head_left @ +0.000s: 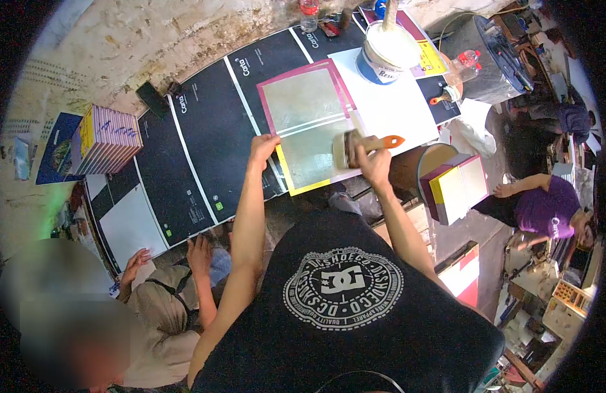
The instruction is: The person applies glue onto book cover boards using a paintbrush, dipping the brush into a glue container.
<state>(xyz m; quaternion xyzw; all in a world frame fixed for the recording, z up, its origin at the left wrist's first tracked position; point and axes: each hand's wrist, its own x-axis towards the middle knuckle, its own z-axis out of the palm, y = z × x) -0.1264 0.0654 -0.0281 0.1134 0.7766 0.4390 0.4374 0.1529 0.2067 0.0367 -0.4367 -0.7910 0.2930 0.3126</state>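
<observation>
Black T-shirt [342, 288] cloth lies nearest, below a tabletop [214, 141] layered with dark "Carta" sheets beside a stained wall [152, 52]. On it, a pink-and-yellow-bordered panel [307, 149] lies between both hands: the left hand's [263, 152] fingers touch its edge, whether pinching is unclear; the right hand's [373, 164] are clamped on an orange-handled brush [384, 142]. One neighbouring person's head is blurred; dark lens edges crop the cluttered room.

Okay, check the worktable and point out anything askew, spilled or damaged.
The maroon-edged sheets by the left hand look slightly askew: their borders show doubled at the side nearer the bucket, rather than lined up. That could just be a loose stack. No clear spill or damage shows, though the wide, curved view hides fine detail.
</observation>
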